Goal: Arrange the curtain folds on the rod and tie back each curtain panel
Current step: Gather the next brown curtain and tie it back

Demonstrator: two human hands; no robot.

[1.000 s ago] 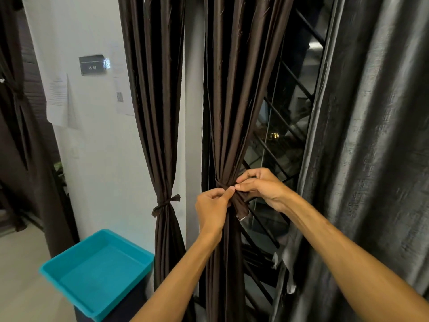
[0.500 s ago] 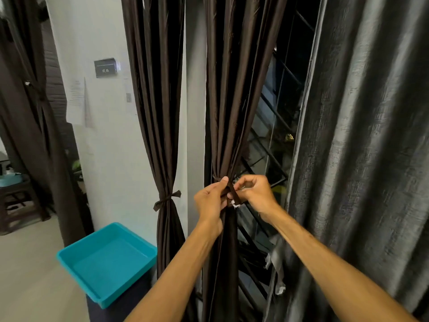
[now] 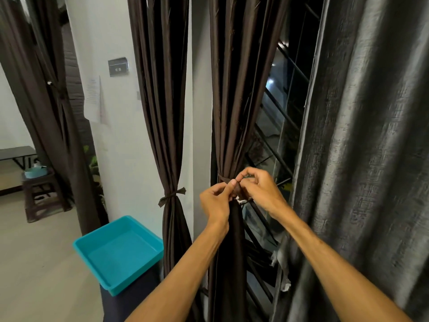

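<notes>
Tie [image 3: 224,178] pinched at the waist of the middle panel [image 3: 234,89]

The left hand [image 3: 217,201] and right hand [image 3: 260,191] meet where the middle panel is gathered, in front of the window [image 3: 285,94]; the fingers of both are curled and pinch the dark tie wrapped round the fabric, thumbs close together. Near on the left hangs the left panel [image 3: 162,112], already cinched by its own knot [image 3: 171,196]. A teal tray [image 3: 118,252] sits low beside it, and a grey curtain [image 3: 371,159] fills the right
</notes>
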